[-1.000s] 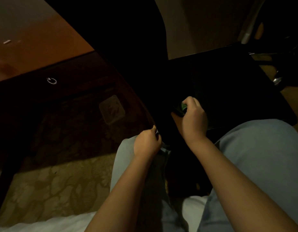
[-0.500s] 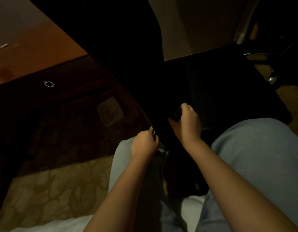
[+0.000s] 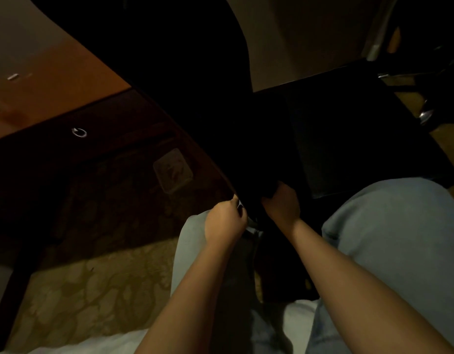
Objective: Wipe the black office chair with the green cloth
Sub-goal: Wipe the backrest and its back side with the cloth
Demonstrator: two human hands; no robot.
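**Both hands at the base of the chair back, dim room**

From my feed the black office chair [image 3: 195, 85] fills most of the view: backrest running from top centre down to the hands, seat pad off to the right (very dark, detail is poor). Left of it is a wooden desk [image 3: 54, 80] with a shadowed drawer front below the top. Patterned carpet [image 3: 93, 290] covers the floor under and in front of the desk. The person's legs in pale jeans [image 3: 399, 238] sit either side of the chair's lower part.

The left hand [image 3: 225, 218] has its fingers curled tight on the lower edge of the backrest, gripping it. The right hand [image 3: 282, 205] is just beside it, pressed into the gap where backrest meets seat; its fingers vanish into the dark, so I cannot tell its grip. The green cloth I cannot make out anywhere (probably too dark).

Small items: a square floor plate [image 3: 172, 170] on the carpet and a metal ring pull [image 3: 79, 132] on the drawer front.
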